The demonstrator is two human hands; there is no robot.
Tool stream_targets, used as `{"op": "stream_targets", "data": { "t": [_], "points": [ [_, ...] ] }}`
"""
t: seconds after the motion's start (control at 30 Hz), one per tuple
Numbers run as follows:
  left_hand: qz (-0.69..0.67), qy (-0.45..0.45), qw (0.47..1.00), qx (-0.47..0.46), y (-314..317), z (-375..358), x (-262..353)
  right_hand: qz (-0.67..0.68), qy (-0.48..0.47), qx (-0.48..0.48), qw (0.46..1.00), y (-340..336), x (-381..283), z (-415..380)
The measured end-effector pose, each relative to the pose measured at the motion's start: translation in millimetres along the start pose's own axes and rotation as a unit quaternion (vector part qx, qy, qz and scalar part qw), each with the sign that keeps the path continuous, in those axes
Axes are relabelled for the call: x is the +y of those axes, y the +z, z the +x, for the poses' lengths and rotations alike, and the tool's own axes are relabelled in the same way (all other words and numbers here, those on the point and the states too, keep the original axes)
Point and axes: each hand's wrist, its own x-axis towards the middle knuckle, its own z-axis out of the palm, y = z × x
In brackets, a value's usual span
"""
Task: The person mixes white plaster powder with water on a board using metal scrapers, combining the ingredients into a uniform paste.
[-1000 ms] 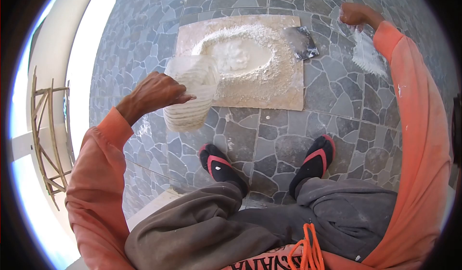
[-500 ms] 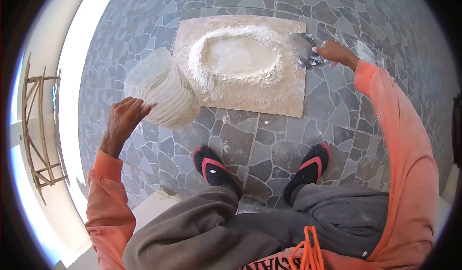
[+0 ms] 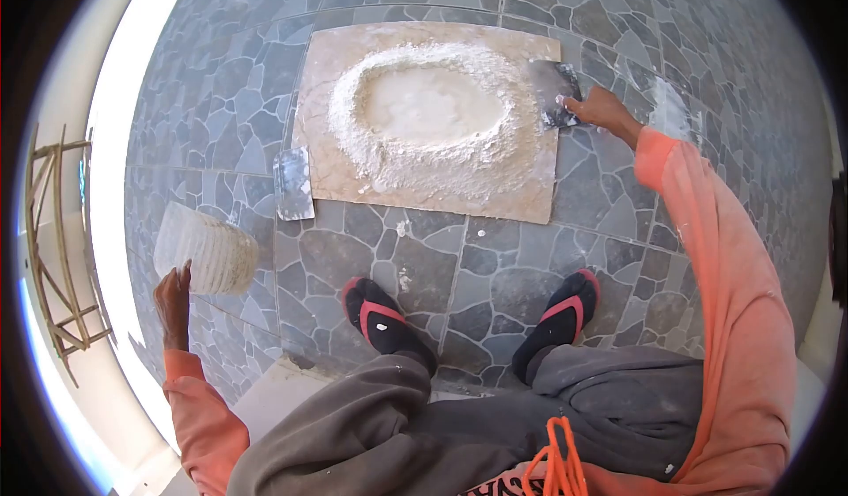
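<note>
My left hand (image 3: 173, 295) is closed on the rim of a whitish, ribbed plastic bucket (image 3: 212, 250), tilted over the floor at the left. In my right hand (image 3: 606, 113) is a broad dark scraper (image 3: 553, 88), its blade over the right edge of a beige board (image 3: 526, 194). A ring of white powder (image 3: 397, 162) is heaped on the board, with a pool of milky liquid (image 3: 433, 106) inside it. A second scraper (image 3: 294, 183), smeared with white, lies by the board's left edge.
Grey stone-patterned tiles (image 3: 371, 240) cover the floor, with white crumbs near my feet (image 3: 385, 315). A white smear (image 3: 669, 109) marks the tiles at the right. A wooden frame (image 3: 62, 249) stands at the far left beside a bright strip.
My left hand has carried the bucket left and down, away from the board, uncovering the second scraper. My right hand and its scraper have shifted slightly left in view.
</note>
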Motion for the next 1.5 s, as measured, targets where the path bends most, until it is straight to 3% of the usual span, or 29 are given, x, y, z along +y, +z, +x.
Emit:
{"op": "stream_targets", "data": {
  "t": [0.2,0.33,0.5,0.6,0.7,0.8,0.9,1.03,1.13,1.17,1.2,1.3,1.4,1.5],
  "points": [
    [0.016,-0.078,0.996,-0.048,14,-55,-39,-0.068,0.010,0.088,0.994,7,-1,10],
    [0.023,-0.071,0.995,-0.065,19,-78,-36,-0.039,0.013,0.053,0.998,6,-11,15],
    [-0.051,-0.139,0.987,-0.058,25,-112,-29,-0.027,0.002,0.037,0.999,10,-7,24],
    [-0.080,-0.184,0.973,-0.112,20,-123,-23,0.044,-0.071,0.037,0.996,10,-1,25],
    [-0.123,-0.188,0.962,-0.153,21,-134,-28,0.097,-0.013,-0.027,0.995,-5,-6,15],
    [-0.142,-0.191,0.938,-0.251,7,-130,-11,0.333,0.016,-0.099,0.937,2,8,27],
    [-0.153,-0.177,0.931,-0.279,-3,-125,10,0.395,0.016,-0.140,0.908,-4,-1,26],
    [-0.154,-0.207,0.914,-0.313,-10,-118,12,0.377,0.000,-0.141,0.915,-29,-22,16],
    [-0.198,-0.128,0.915,-0.327,-41,-88,15,0.378,-0.002,-0.136,0.916,-35,-9,18],
    [-0.193,-0.161,0.889,-0.383,-59,-63,19,0.382,-0.006,-0.136,0.914,-33,-2,20],
    [-0.017,-0.194,0.849,-0.491,-83,-25,31,0.387,0.011,-0.133,0.912,-32,2,17],
    [-0.097,-0.214,0.854,-0.464,-119,44,49,0.400,0.058,-0.128,0.906,-18,21,4],
    [-0.150,-0.066,0.907,-0.389,-116,124,96,0.404,0.085,-0.149,0.899,-2,31,-6],
    [-0.176,-0.033,0.870,-0.459,-78,188,138,0.399,0.078,-0.155,0.901,14,33,-5]
  ]
}}
